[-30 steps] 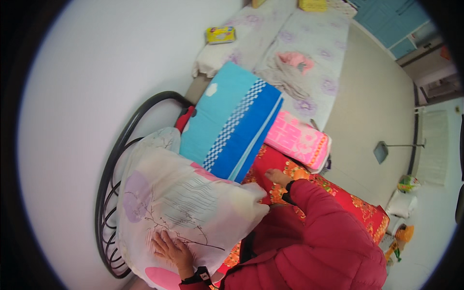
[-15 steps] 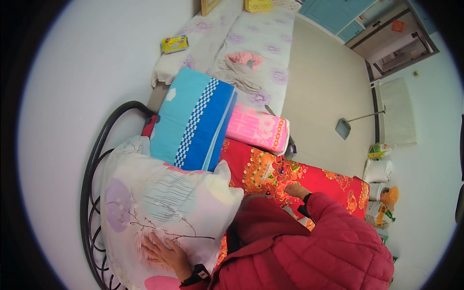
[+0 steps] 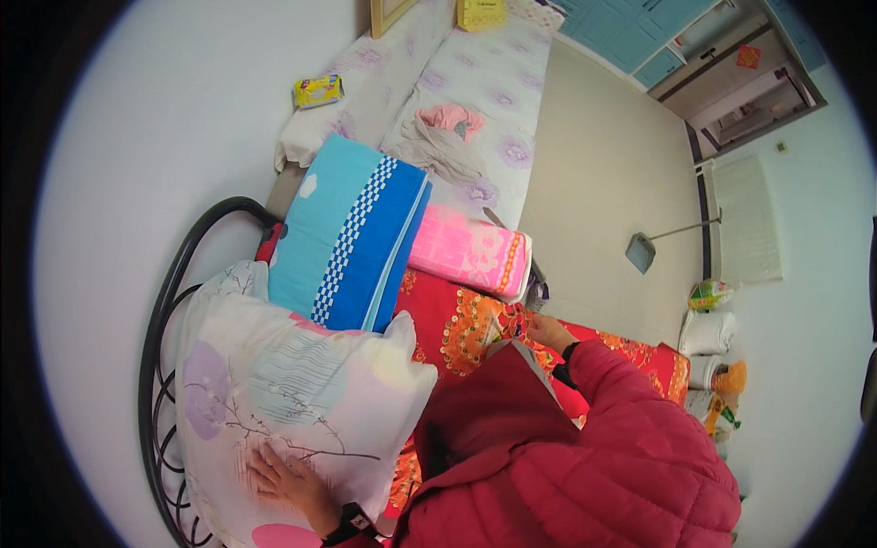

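My left hand (image 3: 290, 486) lies flat with spread fingers on a white pillow (image 3: 301, 411) printed with branches and pastel circles. Beyond the pillow is a folded blue quilt (image 3: 352, 242) with a checkered band. My right hand (image 3: 549, 334) is closed at the far edge of a red floral bed cover (image 3: 621, 352), apparently with a bit of the cloth between its fingers. A pink patterned folded bundle (image 3: 470, 253) sits beside the quilt. My maroon-clothed leg (image 3: 493, 402) is between my hands, over the cover.
A black metal headboard (image 3: 153, 356) curves along the left wall. Farther off, a flower-print sheet (image 3: 512, 96) bears crumpled clothes (image 3: 443, 142) and a yellow packet (image 3: 318, 91). A dustpan (image 3: 641, 253) stands on the floor; several bags, including a white one (image 3: 708, 332), line the right wall.
My right hand has moved farther away over the red cover, toward the pink bundle. The left hand stays on the pillow. My view has shifted slightly, and the maroon-clothed leg shows more.
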Available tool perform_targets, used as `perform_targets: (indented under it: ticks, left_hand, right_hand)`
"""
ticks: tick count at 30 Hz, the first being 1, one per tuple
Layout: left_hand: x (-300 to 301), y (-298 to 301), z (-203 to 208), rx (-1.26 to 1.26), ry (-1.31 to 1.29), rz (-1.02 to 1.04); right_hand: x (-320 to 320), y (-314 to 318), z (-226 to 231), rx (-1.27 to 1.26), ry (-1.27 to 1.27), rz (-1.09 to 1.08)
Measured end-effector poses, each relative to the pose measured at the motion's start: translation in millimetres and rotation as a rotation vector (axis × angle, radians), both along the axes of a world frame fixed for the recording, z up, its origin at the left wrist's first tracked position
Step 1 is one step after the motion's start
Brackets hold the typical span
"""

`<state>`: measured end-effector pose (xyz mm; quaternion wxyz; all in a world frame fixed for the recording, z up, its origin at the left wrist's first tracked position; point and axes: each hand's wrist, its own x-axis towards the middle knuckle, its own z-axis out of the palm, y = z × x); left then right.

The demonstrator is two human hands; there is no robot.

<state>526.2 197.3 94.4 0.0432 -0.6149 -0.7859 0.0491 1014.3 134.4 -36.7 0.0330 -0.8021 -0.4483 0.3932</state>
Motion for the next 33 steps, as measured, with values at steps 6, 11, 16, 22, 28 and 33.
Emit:
perform_targets:
  ticks: [6, 11, 16, 22, 28, 33]
  left_hand:
    - [21, 14, -11, 0.071, -0.112, 0.021]
    - [57, 48, -15, -0.058, 0.045, -0.116]
    - [76, 63, -17, -0.122, 0.124, -0.048]
    - [71, 69, -28, -0.156, 0.175, -0.046]
    - [72, 74, -36, -0.116, 0.178, -0.065]
    - [76, 81, -37, -0.159, 0.186, -0.012]
  right_hand:
    - [40, 60, -32, 0.122, -0.123, 0.146]
    - [67, 121, -55, 0.079, -0.221, 0.200]
    - [82, 160, -74, 0.019, -0.176, 0.313]
    - [82, 188, -116, 0.068, -0.152, 0.447]
    - [74, 196, -155, -0.063, -0.118, 0.613]
    - [74, 203, -170, -0.165, -0.062, 0.579]
